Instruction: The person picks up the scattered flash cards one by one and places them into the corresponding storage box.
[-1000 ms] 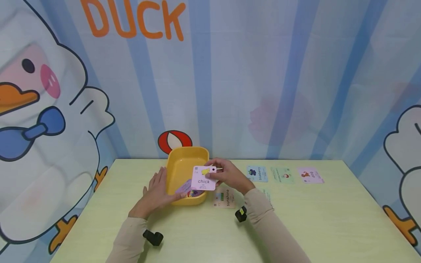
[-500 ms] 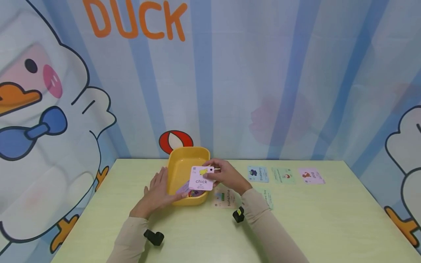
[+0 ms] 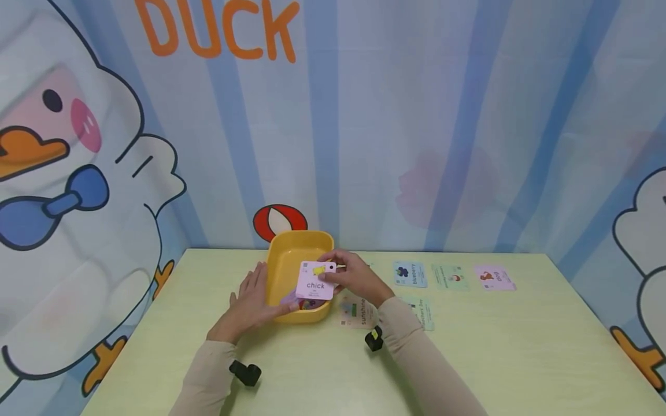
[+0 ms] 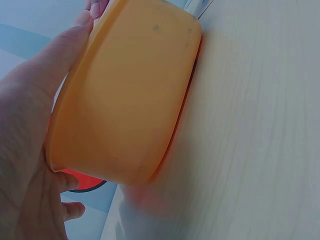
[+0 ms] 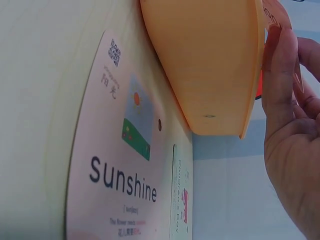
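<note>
We find right grip pinching chick card above yellow tray, edge clearance unclear; left grip spread against it.

Left hand outstretched, right hand in a pinch, forearms angled inward

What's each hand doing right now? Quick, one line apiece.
Left hand: open, resting against the yellow bin.
Right hand: closed, holding the chick card in a pinch.
</note>
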